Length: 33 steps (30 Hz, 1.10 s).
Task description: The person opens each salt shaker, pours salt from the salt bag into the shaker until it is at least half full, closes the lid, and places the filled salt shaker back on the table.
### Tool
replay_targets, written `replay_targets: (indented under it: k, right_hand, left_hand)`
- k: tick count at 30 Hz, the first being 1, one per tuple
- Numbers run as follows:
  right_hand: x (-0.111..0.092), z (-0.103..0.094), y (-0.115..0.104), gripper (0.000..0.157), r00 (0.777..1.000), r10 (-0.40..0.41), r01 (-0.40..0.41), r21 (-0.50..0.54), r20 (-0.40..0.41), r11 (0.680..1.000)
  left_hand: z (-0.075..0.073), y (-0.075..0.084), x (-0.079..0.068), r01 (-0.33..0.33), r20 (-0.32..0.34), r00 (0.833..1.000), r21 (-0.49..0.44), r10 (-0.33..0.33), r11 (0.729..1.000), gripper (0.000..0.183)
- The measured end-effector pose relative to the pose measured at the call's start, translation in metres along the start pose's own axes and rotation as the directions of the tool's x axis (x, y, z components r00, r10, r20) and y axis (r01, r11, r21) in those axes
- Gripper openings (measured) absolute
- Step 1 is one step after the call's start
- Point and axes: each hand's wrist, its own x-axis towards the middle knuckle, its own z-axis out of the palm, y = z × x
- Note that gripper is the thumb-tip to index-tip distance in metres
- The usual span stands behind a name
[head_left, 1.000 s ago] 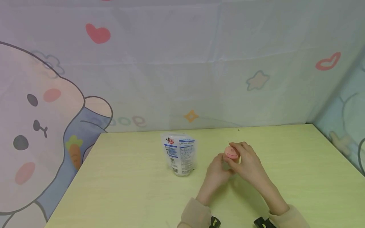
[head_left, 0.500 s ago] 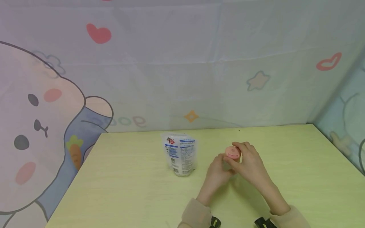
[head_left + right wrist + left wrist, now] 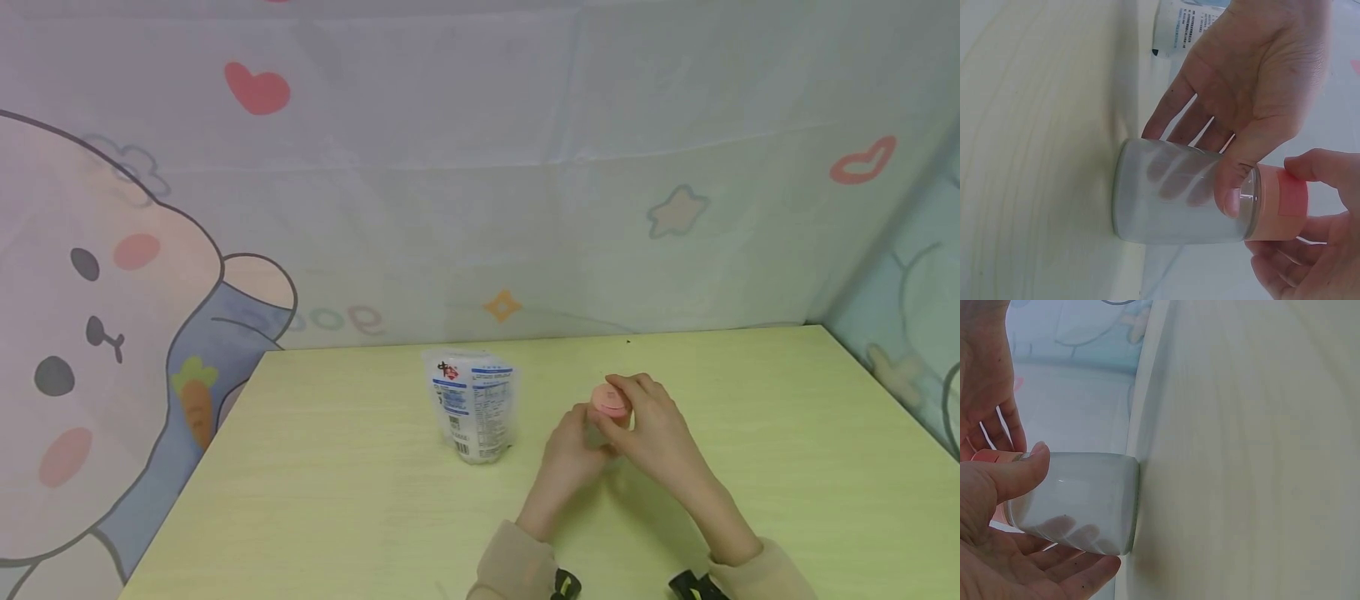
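Observation:
A clear jar (image 3: 1191,228) with a pink lid (image 3: 611,402) stands upright, its base on the table. My left hand (image 3: 572,457) grips the jar's body, thumb on the near side near the neck and fingers behind, seen through the clear wall in the right wrist view. At the top, my right hand (image 3: 660,435) holds the lid between thumb and fingers. A red patch shows on the lid's side in the right wrist view. Both sleeves are beige.
To the left of the hands stands a white plastic pouch (image 3: 480,417) with blue print. The pale yellow table (image 3: 322,467) ends at a printed cloth backdrop (image 3: 450,208). A dark cable (image 3: 948,412) hangs at the far right.
The right fingertips shift slightly on the lid, and the small print on its top shows more clearly. The jar, the left hand and the pouch stay in place.

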Motion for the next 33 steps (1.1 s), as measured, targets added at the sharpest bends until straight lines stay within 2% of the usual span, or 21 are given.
replay_targets:
  k: [8,16,33]
  right_hand:
    - [-0.0004,-0.0003,-0.0006,0.055,1.000,0.006,-0.006,0.004,0.020,1.000]
    - [0.0005,0.0013,0.0001,0.062,0.999,0.030,-0.030,0.011,-0.032,0.999]
    - [0.0010,0.0015,0.0004,0.054,1.000,0.004,-0.003,0.002,-0.027,1.000]
  left_hand:
    - [0.0004,-0.0004,-0.0005,-0.009,0.003,1.000,-0.002,0.009,1.000,0.052]
    - [-0.0002,0.0008,-0.0013,-0.017,-0.005,1.000,-0.007,0.017,1.000,0.049]
    - [0.0001,0.0002,-0.0007,-0.017,-0.005,1.000,0.007,0.017,1.000,0.050]
